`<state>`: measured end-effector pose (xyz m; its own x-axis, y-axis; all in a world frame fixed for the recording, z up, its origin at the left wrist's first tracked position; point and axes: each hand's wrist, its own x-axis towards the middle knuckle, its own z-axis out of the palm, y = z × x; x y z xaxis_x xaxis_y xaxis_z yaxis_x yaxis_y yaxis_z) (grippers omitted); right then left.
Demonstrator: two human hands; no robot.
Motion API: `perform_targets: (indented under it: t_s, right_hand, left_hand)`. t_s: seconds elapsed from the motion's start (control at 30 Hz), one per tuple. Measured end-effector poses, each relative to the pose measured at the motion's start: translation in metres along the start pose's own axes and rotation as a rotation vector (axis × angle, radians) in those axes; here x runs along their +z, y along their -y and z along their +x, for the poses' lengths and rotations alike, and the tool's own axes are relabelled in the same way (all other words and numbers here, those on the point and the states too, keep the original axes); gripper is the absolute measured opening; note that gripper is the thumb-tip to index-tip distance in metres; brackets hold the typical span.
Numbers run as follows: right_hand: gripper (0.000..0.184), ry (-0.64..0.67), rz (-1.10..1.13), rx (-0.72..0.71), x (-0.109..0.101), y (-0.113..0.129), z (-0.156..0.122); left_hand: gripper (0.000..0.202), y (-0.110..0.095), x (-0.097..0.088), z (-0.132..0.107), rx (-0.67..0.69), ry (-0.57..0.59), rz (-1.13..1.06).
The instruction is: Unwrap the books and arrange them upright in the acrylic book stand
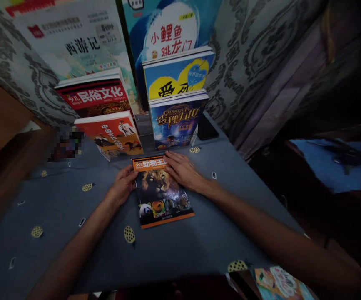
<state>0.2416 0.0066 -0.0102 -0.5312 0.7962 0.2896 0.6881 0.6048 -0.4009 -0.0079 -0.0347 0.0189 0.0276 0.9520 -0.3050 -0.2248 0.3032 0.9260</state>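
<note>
A children's animal book (pixel 157 189) with a lion on its cover and an orange band lies face up on the grey-blue tablecloth, slightly turned. My left hand (pixel 122 184) is closed on its left edge near the top, the thumb at the cover's rim. Flat over the upper right corner rests my right hand (pixel 185 171), fingers stretched out and hiding the end of the title. Just behind stand an orange-red book (pixel 113 135) on the left and a dark blue book (pixel 178 123) on the right, both upright and leaning back.
Farther back are a red book (pixel 97 100), a blue-and-yellow book (pixel 177 77) and two taller books against the patterned wall covering (pixel 239 46). A black phone-like slab (pixel 207 128) lies right of the rows. Another colourful book (pixel 282 283) shows at the lower right.
</note>
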Motion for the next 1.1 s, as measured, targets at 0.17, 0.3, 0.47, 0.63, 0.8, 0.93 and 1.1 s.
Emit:
perform_targets:
  t_s: [0.17, 0.3, 0.47, 0.63, 0.8, 0.93, 1.1]
  right_hand:
    - [0.054, -0.047, 0.101, 0.050, -0.006, -0.001, -0.003]
    - [0.072, -0.161, 0.329, 0.190, -0.011, -0.004, -0.004]
    - [0.060, -0.040, 0.838, 0.340, -0.019, 0.005, -0.002]
    - [0.050, 0.027, 1.231, 0.475, -0.027, 0.018, -0.001]
    - [0.047, 0.060, 1.400, 0.578, -0.032, 0.027, -0.001]
    - [0.045, 0.056, 1.433, 0.595, -0.034, 0.030, -0.002]
    - [0.045, 0.084, 1.448, 0.551, -0.035, 0.035, -0.002]
  left_hand:
    - [0.027, -0.008, 0.005, -0.006, -0.052, 0.116, -0.124]
    - [0.032, -0.013, 0.007, -0.011, -0.008, 0.143, -0.170]
    - [0.036, -0.016, 0.008, -0.016, 0.002, 0.185, -0.184]
    - [0.040, -0.019, 0.009, -0.020, 0.019, 0.189, -0.224]
    - [0.040, -0.021, 0.012, -0.023, 0.056, 0.208, -0.252]
    - [0.036, -0.022, 0.011, -0.023, 0.052, 0.225, -0.249]
    - [0.032, -0.022, 0.007, -0.024, 0.055, 0.219, -0.244]
